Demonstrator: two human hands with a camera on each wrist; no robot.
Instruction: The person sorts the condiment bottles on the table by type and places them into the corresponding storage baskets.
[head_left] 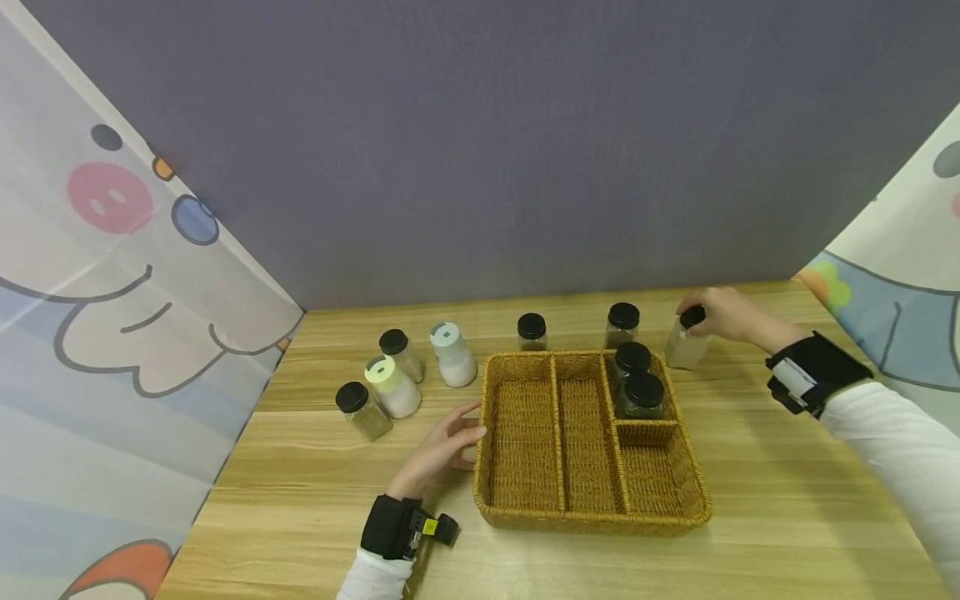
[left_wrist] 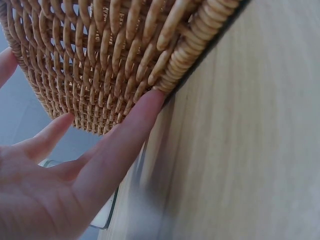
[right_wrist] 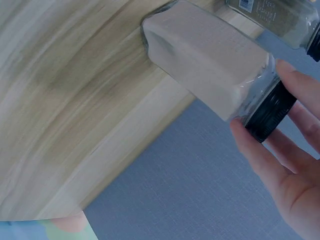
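My right hand (head_left: pixel 723 315) pinches the black lid of a clear jar of pale powder (head_left: pixel 686 346), just beyond the right side of a wicker basket (head_left: pixel 592 523). Thumb and fingers sit round the lid (right_wrist: pixel 271 111) in the right wrist view; the jar's base appears to be on the table. At the basket's left side, my left hand (head_left: pixel 442 450) touches the wicker with nearly straight fingers (left_wrist: pixel 120 145). Two black-lidded jars, one dark-filled in front (head_left: pixel 643 396) and another behind it (head_left: pixel 632 358), stand in the back right compartment.
Left of the basket stand two black-lidded jars (head_left: pixel 363 411) (head_left: pixel 402 356), a green-lidded jar (head_left: pixel 393 386) and a pale-blue-lidded jar (head_left: pixel 453 354). Behind it are two more black-lidded jars (head_left: pixel 532 332) (head_left: pixel 622 325). A grey wall panel (head_left: pixel 525 167) borders the wooden table's back edge.
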